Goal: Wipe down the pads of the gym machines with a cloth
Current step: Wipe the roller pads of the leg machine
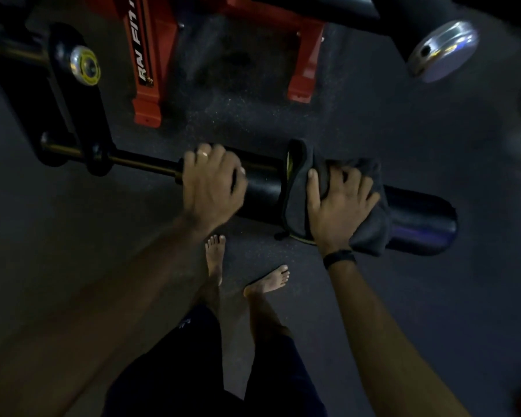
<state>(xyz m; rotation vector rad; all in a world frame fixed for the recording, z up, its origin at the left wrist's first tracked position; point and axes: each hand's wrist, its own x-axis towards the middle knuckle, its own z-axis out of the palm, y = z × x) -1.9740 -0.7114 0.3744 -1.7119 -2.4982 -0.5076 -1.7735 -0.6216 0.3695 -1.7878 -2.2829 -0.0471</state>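
Note:
A black cylindrical roller pad runs across the middle of the view on a dark metal bar. My left hand grips the pad's left end, fingers curled over it. A dark grey cloth with a yellow edge is draped around the pad's middle. My right hand presses on the cloth with spread fingers, and a black band sits on that wrist. The pad's right end is bare and shiny.
The machine's red frame stands on the dark rubber floor behind the pad. A black arm with a chrome cap holds the bar at left. A second roller with a silver end cap is at upper right. My bare feet stand just below the pad.

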